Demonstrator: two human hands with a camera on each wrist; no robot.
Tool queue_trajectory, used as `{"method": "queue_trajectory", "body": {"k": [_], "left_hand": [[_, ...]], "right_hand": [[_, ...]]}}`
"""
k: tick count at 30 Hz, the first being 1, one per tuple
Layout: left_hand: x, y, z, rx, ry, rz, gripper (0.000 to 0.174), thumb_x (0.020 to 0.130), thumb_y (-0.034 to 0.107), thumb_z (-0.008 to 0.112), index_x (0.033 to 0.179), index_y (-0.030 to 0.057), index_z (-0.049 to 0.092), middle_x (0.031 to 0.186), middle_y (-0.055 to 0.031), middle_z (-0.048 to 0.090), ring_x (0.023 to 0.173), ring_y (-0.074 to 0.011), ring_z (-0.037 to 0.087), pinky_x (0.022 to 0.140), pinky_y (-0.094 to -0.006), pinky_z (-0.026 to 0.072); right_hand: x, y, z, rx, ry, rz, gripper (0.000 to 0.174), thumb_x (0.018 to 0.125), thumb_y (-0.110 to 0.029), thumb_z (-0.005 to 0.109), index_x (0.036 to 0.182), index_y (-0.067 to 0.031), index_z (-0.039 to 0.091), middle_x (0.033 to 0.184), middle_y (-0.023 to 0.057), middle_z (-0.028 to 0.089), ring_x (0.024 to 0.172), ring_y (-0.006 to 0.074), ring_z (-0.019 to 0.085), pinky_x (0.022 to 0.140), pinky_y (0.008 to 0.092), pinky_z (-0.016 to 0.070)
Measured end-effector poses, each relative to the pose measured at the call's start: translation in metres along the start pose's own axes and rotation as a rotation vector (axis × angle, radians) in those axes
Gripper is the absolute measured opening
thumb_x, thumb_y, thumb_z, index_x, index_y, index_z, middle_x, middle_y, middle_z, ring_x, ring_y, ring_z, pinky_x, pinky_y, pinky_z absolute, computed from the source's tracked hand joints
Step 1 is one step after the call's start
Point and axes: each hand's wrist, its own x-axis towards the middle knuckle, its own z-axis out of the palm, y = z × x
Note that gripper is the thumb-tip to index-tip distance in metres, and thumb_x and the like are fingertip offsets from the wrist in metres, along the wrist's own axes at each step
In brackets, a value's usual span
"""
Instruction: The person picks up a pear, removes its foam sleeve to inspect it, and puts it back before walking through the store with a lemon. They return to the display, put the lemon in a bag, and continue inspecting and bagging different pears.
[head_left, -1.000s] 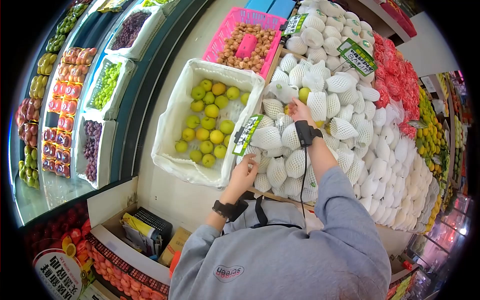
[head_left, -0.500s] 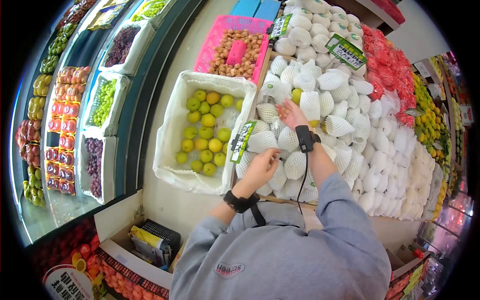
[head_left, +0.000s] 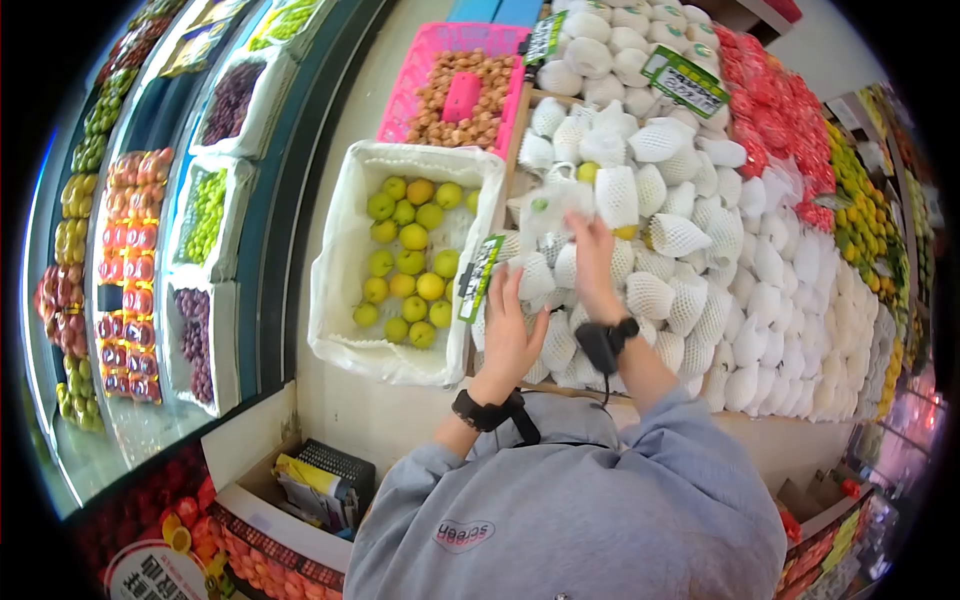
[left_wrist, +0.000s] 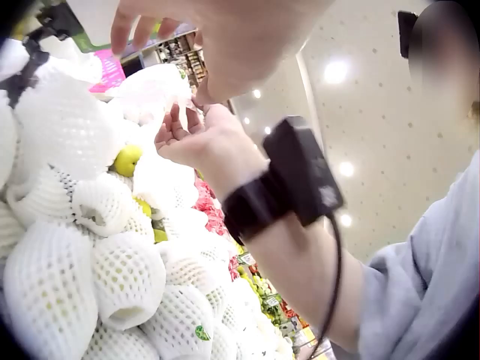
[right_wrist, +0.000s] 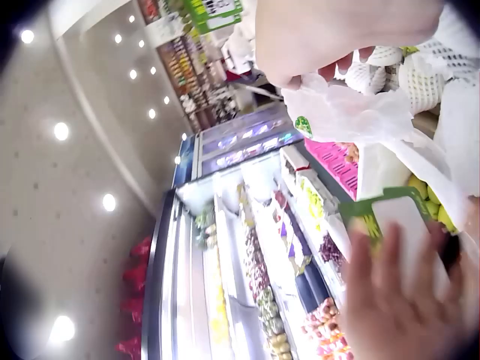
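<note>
My right hand [head_left: 594, 262] pinches a thin white plastic wrapping [head_left: 540, 215] over the heap of pale fruit in white foam sleeves [head_left: 655, 295]. In the right wrist view that wrapping [right_wrist: 352, 112] hangs loose from the fingers and carries a small green sticker. What is inside it is hidden. My left hand [head_left: 510, 335], fingers spread, is over the near left edge of the heap, beside a green price tag [head_left: 481, 279]. A bare yellow-green fruit [left_wrist: 128, 160] shows among the sleeves.
A white-lined crate [head_left: 332, 290] of yellow-green fruit stands left of the heap. Behind it is a pink basket [head_left: 400, 95] of small brown fruit. Red-wrapped fruit [head_left: 770, 115] lies at the right. A chilled shelf with grapes [head_left: 206, 215] runs along the far left.
The right hand has taken hold of the white wrapping and drawn it a little nearer. The left hand first moved right and has since spread its fingers by the price tag.
</note>
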Motion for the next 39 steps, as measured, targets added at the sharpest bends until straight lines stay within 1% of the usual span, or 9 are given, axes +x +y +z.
{"method": "queue_trajectory", "body": {"k": [2,6,9,11,14,22,29,33,39], "left_hand": [[0.015,0.009,0.009,0.049,0.045,0.113,0.064,0.074,0.005,0.062,0.13,-0.001,0.032,0.139,-0.0275,0.019,0.12,-0.0452,0.034,0.095,-0.0448,0.0347],[0.031,0.009,0.032,-0.111,-0.091,0.059,0.057,0.074,-0.005,0.056,0.127,0.0022,0.037,0.133,-0.0198,0.035,0.116,-0.0338,0.044,0.09,-0.0374,0.041],[0.023,-0.023,0.055,-0.413,-0.17,-0.157,0.052,0.07,-0.009,0.049,0.121,0.0008,0.045,0.119,-0.0203,0.049,0.109,-0.0344,0.051,0.09,-0.0361,0.0412],[0.016,-0.027,0.048,-0.691,-0.268,-0.43,0.035,0.082,0.0,0.047,0.117,0.0004,0.05,0.105,-0.0103,0.058,0.099,-0.0187,0.054,0.085,-0.0301,0.0428],[-0.002,-0.04,0.031,-0.872,-0.391,-0.668,0.031,0.091,0.018,0.048,0.117,0.0024,0.052,0.102,-0.001,0.058,0.09,-0.0084,0.053,0.077,-0.0238,0.0433],[-0.056,-0.037,-0.011,-0.831,-0.428,-0.836,0.033,0.091,0.027,0.051,0.112,0.0018,0.055,0.088,-0.0015,0.061,0.077,-0.0094,0.056,0.07,-0.0247,0.0454],[-0.102,-0.031,-0.023,-0.855,-0.301,-0.932,0.034,0.095,0.027,0.042,0.111,0.0002,0.054,0.092,-0.0048,0.061,0.079,-0.0119,0.059,0.07,-0.0253,0.0469],[-0.124,-0.037,-0.031,-0.819,-0.203,-1.003,0.035,0.096,0.027,0.039,0.111,-0.0007,0.054,0.094,-0.0052,0.06,0.081,-0.0116,0.059,0.073,-0.0252,0.0469],[-0.146,-0.057,-0.03,-0.776,-0.119,-0.958,0.043,0.094,0.036,0.041,0.111,-0.0005,0.057,0.1,-0.0049,0.061,0.079,-0.0112,0.057,0.07,-0.0238,0.0442]], "right_hand": [[-0.037,-0.017,-0.014,-0.037,-0.06,0.044,0.02,0.082,-0.02,0.062,0.089,-0.0009,0.059,0.075,-0.0007,0.058,0.068,0.0039,0.048,0.061,0.0204,0.0391],[-0.067,-0.036,-0.038,-0.11,-0.261,0.001,0.02,0.084,-0.019,0.06,0.093,-0.0008,0.06,0.082,0.0011,0.06,0.079,0.006,0.051,0.07,0.0223,0.0405],[-0.059,-0.047,-0.059,-0.153,-0.389,-0.002,0.024,0.088,-0.021,0.054,0.098,0.0001,0.061,0.093,0.0045,0.063,0.085,0.0111,0.054,0.077,0.0266,0.041],[-0.034,-0.046,-0.081,-0.159,-0.399,0.185,0.027,0.09,-0.022,0.051,0.099,0.0004,0.062,0.095,0.0055,0.064,0.087,0.0126,0.055,0.078,0.0276,0.0413],[0.004,-0.015,-0.111,-0.547,-0.447,0.048,0.026,0.088,-0.018,0.049,0.102,0.0012,0.061,0.095,0.01,0.065,0.09,0.0167,0.058,0.08,0.0301,0.0441],[0.081,0.065,-0.07,-1.028,-0.625,-0.36,0.037,0.074,-0.007,0.054,0.11,-0.002,0.055,0.106,0.0185,0.058,0.097,0.0344,0.054,0.085,0.0375,0.0432],[0.119,0.087,-0.031,-1.589,-0.725,-0.253,0.051,0.067,-0.022,0.062,0.116,-0.0086,0.052,0.105,0.0212,0.055,0.098,0.0402,0.05,0.091,0.0436,0.0384],[0.134,0.09,-0.031,-1.513,-0.911,-0.105,0.058,0.075,-0.041,0.062,0.124,-0.0134,0.049,0.116,0.0204,0.055,0.109,0.0418,0.048,0.094,0.0436,0.037],[0.137,0.075,-0.027,-1.583,-0.993,-0.105,0.048,0.07,-0.012,0.061,0.117,-0.0114,0.051,0.1,0.0201,0.061,0.095,0.0359,0.057,0.084,0.0408,0.0446]]}}
